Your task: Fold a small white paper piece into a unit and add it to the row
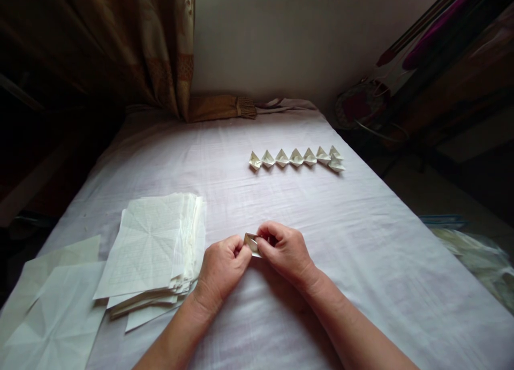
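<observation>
- Between both sets of fingertips sits a small folded paper piece (pixel 252 243), pinched from either side just above the cloth.
- Left hand (pixel 222 268) — fingers curled in, thumb and forefinger closed on the near-left edge of the paper.
- Right hand (pixel 286 251) grips the other edge, fingers bent tight over it; most of the paper is hidden, only a pale corner shows.
- Both forearms come in from the bottom edge and meet at the middle of the white sheet (pixel 321 263) that covers the surface.
- Just left of the left hand lies a stack of creased paper sheets (pixel 155 247), fanned a little at its right edge.
- Farther left, two loose creased sheets (pixel 56 306) lie flat near the corner.
- Well beyond the hands — toward the far end — a row of small folded paper boats (pixel 296 158) stands, each touching or nearly touching the next.
- Behind that, a brown curtain (pixel 160 48) hangs beside a pale wall.
</observation>
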A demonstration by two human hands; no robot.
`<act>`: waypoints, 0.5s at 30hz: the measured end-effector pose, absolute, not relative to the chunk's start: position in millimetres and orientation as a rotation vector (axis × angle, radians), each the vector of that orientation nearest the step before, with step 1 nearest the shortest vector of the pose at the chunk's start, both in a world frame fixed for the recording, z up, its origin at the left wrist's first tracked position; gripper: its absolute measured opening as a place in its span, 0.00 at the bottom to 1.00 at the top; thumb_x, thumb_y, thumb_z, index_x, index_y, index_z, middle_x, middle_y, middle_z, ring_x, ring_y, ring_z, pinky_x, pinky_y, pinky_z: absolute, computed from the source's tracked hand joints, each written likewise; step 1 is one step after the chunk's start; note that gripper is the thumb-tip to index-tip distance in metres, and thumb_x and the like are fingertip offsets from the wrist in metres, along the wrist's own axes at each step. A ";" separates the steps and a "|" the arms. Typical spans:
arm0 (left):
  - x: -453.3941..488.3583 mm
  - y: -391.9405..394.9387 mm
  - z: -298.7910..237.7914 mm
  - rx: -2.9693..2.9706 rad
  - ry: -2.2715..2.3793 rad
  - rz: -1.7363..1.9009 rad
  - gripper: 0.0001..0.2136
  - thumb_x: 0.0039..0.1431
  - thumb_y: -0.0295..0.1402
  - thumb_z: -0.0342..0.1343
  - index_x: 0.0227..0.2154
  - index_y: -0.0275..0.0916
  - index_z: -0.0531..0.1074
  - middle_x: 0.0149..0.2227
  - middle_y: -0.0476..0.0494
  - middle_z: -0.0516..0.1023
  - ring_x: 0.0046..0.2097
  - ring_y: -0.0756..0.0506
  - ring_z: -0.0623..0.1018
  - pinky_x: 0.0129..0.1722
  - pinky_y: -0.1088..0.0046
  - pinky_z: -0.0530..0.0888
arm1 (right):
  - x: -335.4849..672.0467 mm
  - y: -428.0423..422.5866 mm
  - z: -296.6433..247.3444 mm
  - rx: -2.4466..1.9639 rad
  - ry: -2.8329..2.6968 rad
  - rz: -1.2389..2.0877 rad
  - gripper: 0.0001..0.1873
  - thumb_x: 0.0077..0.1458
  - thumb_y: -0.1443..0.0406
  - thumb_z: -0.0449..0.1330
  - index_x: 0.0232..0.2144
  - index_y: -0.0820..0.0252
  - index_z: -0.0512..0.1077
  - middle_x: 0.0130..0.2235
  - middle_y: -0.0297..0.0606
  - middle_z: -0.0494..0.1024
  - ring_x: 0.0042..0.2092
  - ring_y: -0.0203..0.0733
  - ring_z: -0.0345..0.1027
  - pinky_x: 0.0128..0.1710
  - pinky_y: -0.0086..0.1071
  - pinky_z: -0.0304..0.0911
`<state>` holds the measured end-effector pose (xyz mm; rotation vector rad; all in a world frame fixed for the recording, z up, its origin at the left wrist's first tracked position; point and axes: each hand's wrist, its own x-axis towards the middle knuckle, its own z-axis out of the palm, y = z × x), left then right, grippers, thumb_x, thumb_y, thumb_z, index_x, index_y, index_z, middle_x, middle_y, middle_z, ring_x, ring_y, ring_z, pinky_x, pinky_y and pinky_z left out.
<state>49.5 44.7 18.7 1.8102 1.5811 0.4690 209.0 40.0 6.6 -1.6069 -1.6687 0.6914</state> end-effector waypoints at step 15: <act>44.8 46.7 8.5 1.497 1.523 0.783 0.18 0.58 0.43 0.52 0.43 0.38 0.78 0.22 0.49 0.77 0.22 0.48 0.75 0.24 0.75 0.71 | 223.8 41.0 14.4 -1.607 -1.656 0.747 0.15 0.59 0.56 0.55 0.31 0.58 0.75 0.22 0.32 0.75 0.23 0.35 0.66 0.26 0.27 0.58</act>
